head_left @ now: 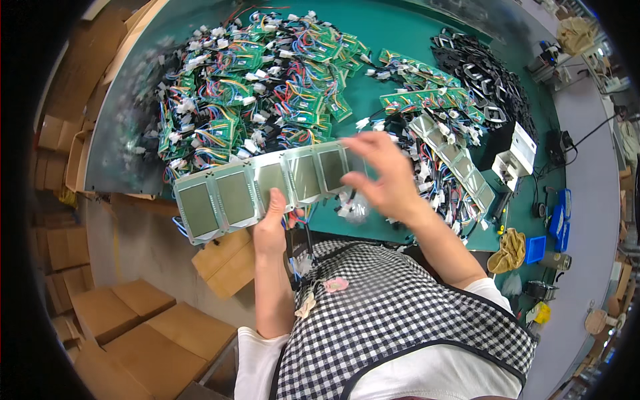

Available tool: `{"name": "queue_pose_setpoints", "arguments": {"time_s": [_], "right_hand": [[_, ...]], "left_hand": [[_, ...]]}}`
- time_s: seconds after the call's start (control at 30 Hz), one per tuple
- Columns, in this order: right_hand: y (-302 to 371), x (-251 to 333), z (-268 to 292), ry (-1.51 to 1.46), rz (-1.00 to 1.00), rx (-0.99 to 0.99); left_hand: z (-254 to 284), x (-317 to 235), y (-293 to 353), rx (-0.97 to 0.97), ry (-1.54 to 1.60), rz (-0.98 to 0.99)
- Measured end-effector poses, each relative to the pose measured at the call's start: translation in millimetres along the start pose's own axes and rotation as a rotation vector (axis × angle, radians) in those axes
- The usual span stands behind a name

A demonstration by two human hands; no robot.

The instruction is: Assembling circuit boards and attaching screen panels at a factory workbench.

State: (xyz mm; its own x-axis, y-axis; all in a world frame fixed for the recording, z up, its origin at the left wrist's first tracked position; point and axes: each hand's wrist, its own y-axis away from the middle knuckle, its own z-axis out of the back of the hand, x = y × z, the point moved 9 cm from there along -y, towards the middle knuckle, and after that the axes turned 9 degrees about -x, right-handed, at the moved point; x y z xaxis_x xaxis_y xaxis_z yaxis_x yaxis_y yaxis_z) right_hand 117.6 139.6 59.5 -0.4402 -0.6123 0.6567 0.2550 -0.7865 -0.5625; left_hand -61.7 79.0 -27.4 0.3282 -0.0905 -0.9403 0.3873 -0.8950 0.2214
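Note:
My left hand (269, 230) grips a panel strip of circuit boards with several grey LCD screens (235, 199), thumb across its face and the other fingers mostly behind. The strip is held tilted in front of me above the bench's near edge, with wires hanging beneath. At its right end is my right hand (390, 177), thumb and fingers apart, slightly blurred. Between them shows a pale, greyish patch that I cannot make out. A crumpled clear plastic piece (357, 210) lies just below on the green bench.
Wired green circuit boards (303, 83) are heaped behind the strip. Another LCD strip (460, 163) lies on wires at right, near a white-and-black fixture (517, 157). Black plastic frames (490, 80) pile at the back right. Cardboard boxes (157, 340) stand at left; a blue tray (535, 249) lies right.

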Motion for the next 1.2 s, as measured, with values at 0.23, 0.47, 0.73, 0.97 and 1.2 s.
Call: {"name": "queue_pose_setpoints", "arguments": {"time_s": [0.23,0.47,0.73,0.97,1.2], "right_hand": [[4,29,-38,0.104,0.196,0.002],[8,19,-22,-0.130,0.116,-0.103],[-11,7,-50,0.042,-0.084,0.432],[-17,5,-39,-0.089,-0.069,0.305],[60,-17,-57,-0.811,-0.979,0.261]], "left_hand": [[-27,-4,7,0.083,0.020,-0.008],[-22,-4,3,0.043,0.027,0.023],[-29,-4,5,0.039,-0.013,0.047],[-28,-5,9,0.011,-0.029,0.057],[-6,-21,1,-0.184,0.245,-0.143]]}}
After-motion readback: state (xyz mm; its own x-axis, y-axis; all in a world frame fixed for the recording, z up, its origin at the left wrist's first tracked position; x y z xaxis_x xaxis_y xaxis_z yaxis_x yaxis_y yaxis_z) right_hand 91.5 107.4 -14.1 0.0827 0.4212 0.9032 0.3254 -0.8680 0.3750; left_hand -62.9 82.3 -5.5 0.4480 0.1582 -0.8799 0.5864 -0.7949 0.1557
